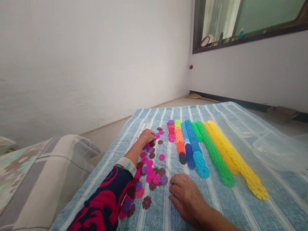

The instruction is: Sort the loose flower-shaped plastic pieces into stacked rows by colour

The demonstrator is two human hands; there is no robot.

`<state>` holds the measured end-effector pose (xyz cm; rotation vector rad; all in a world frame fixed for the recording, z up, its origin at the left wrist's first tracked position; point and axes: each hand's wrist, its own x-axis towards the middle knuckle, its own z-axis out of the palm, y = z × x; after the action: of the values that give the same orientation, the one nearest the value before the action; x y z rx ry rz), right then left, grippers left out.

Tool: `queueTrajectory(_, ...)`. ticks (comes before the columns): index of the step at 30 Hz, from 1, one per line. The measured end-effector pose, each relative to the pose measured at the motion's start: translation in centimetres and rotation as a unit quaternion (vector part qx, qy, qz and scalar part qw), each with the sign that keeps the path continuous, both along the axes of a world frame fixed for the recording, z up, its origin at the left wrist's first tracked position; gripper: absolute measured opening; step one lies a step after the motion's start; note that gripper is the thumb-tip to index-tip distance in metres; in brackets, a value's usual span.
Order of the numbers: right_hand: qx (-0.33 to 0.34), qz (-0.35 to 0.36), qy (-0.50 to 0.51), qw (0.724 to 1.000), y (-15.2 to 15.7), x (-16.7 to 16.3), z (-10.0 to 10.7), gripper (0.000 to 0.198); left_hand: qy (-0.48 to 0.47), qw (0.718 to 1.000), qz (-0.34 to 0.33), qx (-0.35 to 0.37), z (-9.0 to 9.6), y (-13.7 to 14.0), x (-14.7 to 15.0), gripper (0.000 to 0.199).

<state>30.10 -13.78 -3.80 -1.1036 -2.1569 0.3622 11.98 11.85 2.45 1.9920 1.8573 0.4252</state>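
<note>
My left hand [146, 136] reaches to the far end of a loose scatter of flower-shaped plastic discs [149, 176] in pink, purple and brown. Its fingers are drawn together beside a few pink and purple discs, and whatever they grip is hidden. Nearer to me, my right hand [186, 197] rests on the striped cloth with curled fingers, just right of a purple disc [164, 179]. What lies inside those fingers, if anything, does not show. A brown disc [146, 202] lies flat at the near end of the scatter.
Overlapping discs form long rows to the right: a red row [171, 130], an orange row [179, 138], a blue row [193, 141], a green row [214, 152] and a yellow row [231, 154]. Clear plastic [279, 144] lies at the right. Covered bedding [64, 166] stands left.
</note>
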Motion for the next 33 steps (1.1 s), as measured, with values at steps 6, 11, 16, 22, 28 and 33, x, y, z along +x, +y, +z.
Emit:
queueTrajectory(6,0.000,0.007,0.001,1.000,-0.1,0.1,0.0,0.010,-0.057,0.997,-0.038,-0.041,0.8,0.7,-1.4,0.019)
queueTrajectory(11,0.004,0.010,0.003,1.000,-0.1,0.2,-0.1,0.010,-0.020,0.993,-0.091,-0.066,1.1,0.6,-1.4,0.024)
queueTrajectory(16,-0.002,0.009,0.000,1.000,-0.1,0.3,-0.1,0.009,0.037,0.993,-0.096,-0.053,1.6,0.2,-0.5,0.039)
queueTrajectory(22,-0.001,0.014,-0.004,1.000,-0.1,0.3,-0.1,0.008,0.067,0.993,-0.089,-0.039,2.0,0.1,-0.1,0.042)
queueTrajectory(28,-0.007,0.011,-0.004,1.000,-0.2,0.4,0.1,0.008,0.112,0.985,-0.133,-0.005,1.3,0.2,-0.5,0.052)
queueTrajectory(33,-0.009,0.009,-0.007,1.000,-0.2,0.3,0.1,0.008,0.161,0.970,-0.183,0.016,0.7,0.7,-0.7,0.054)
